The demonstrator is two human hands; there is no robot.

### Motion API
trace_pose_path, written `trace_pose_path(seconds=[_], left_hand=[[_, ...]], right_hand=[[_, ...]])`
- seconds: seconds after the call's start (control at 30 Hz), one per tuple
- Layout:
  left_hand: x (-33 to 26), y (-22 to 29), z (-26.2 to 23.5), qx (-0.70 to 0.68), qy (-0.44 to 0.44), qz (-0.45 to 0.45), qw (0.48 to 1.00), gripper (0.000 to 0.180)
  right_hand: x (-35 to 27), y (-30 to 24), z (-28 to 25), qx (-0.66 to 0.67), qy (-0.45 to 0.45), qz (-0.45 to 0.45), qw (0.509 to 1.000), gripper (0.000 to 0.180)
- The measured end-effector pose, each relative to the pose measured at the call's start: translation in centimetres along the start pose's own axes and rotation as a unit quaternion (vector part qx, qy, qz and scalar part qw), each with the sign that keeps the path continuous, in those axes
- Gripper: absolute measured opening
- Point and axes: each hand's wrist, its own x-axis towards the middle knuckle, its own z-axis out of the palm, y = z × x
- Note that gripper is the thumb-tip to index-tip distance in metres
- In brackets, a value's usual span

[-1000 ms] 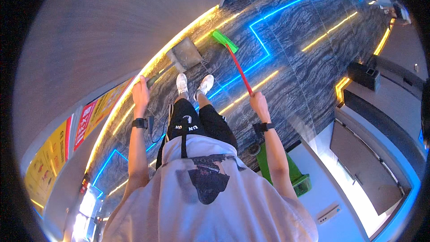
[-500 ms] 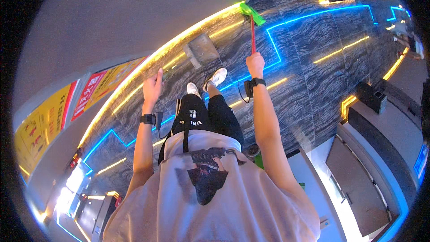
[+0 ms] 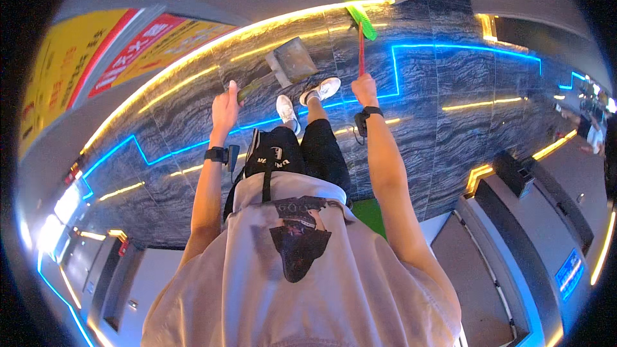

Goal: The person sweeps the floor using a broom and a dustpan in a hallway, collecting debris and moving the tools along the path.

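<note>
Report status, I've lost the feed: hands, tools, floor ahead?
Left hand grips dustpan. Right hand grips red-handled broom, green head on floor. Nothing ahead.

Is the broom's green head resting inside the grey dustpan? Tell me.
No: the broom head sits on the floor apart from the dustpan, to its right.

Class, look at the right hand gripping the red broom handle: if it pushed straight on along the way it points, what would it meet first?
The right hand points along the red broom handle toward the green broom head. Beyond that lies the dark marbled floor by the lit wall edge; depth is hard to judge.
</note>
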Motion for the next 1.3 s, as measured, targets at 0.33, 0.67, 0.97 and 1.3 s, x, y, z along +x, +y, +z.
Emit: trace_pose_path(seconds=[0.33,0.67,0.97,1.3], left_hand=[[-4.7,-12.4,-3.8,0.008,0.008,-0.079,0.997,0.074],[-7.9,-18.4,-5.7,-0.064,0.096,-0.078,0.99,0.074],[-8.8,-15.8,-7.4,0.018,0.112,-0.084,0.99,0.056],[-8.5,-11.5,-10.3,0.018,0.148,-0.066,0.987,0.054]], right_hand=[[-9.0,-14.5,2.5,-0.001,-0.125,-0.054,0.991,0.027],[-10.5,-5.1,-6.6,-0.27,-0.215,-0.043,0.938,0.033],[-15.1,0.9,-11.9,-0.227,-0.059,0.035,0.972,0.036],[-10.5,5.8,-7.9,0.179,-0.052,0.211,0.96,0.029]])
